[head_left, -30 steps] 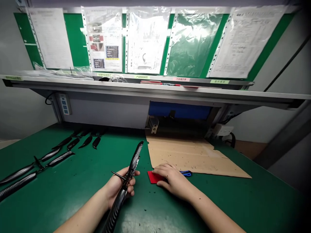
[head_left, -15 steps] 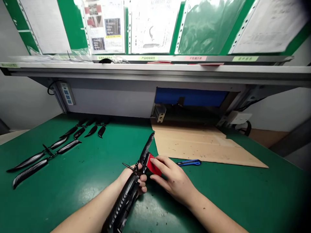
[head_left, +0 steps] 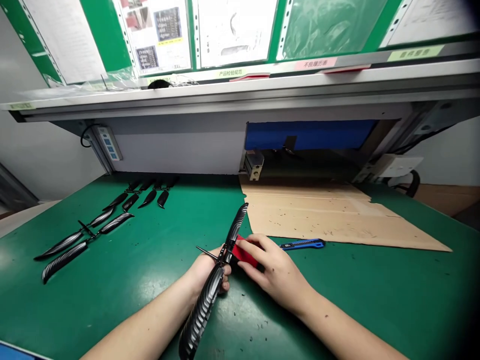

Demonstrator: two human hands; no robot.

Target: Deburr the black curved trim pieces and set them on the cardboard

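Note:
My left hand (head_left: 210, 272) grips a long black, silver-streaked feather-shaped piece (head_left: 200, 312) near its middle joint, where a thin metal pin (head_left: 207, 253) sticks out to the left. The piece runs from near my body up and away, its tip over the green mat. My right hand (head_left: 272, 267) pinches a red flat card (head_left: 245, 255) and holds it against the joint of the piece. Part of the card is hidden by my fingers. The two hands are close together, with the piece between them.
Several similar black pieces (head_left: 63, 257) lie in rows on the green mat (head_left: 112, 300) to the left. A blue utility knife (head_left: 303, 244) lies by a cardboard sheet (head_left: 330, 215) with dark specks. Above the bench are a shelf edge (head_left: 240, 95) and a power strip (head_left: 108, 142).
The red card has left the mat and is now pinched in my right hand against the piece. The view has tilted and shifted, and the blue knife is uncovered.

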